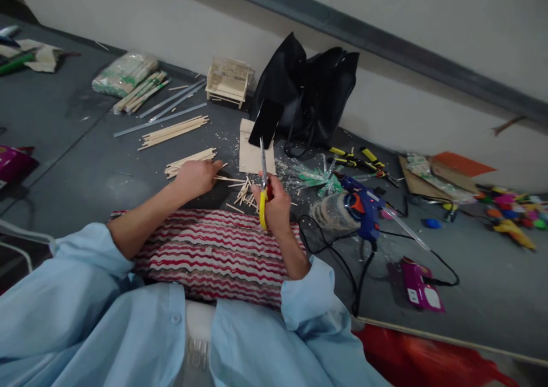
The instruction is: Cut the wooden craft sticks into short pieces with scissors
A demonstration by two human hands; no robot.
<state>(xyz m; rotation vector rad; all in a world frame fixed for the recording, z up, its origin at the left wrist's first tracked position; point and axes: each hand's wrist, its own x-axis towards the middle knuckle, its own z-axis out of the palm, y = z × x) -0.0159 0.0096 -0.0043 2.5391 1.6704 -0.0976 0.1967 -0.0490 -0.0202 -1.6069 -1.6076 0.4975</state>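
Observation:
My right hand [278,205] grips scissors [263,161] with a yellow and dark red handle, their blades pointing away from me. My left hand [199,176] is closed, with a thin wooden stick [231,179] reaching out from its fingers to the right. Just behind that hand lies a bundle of long wooden sticks [192,160], partly covered by it. Between my hands is a small heap of short cut stick pieces [246,194]. A striped red and white cloth cushion [209,256] lies under my forearms.
Farther back are more sticks [173,132], a small wooden model [226,81], a black bag [317,90] and a phone [266,123]. To the right, a blue glue gun [366,207] rests on a plastic bottle [334,211], its cord near a purple power strip [422,287].

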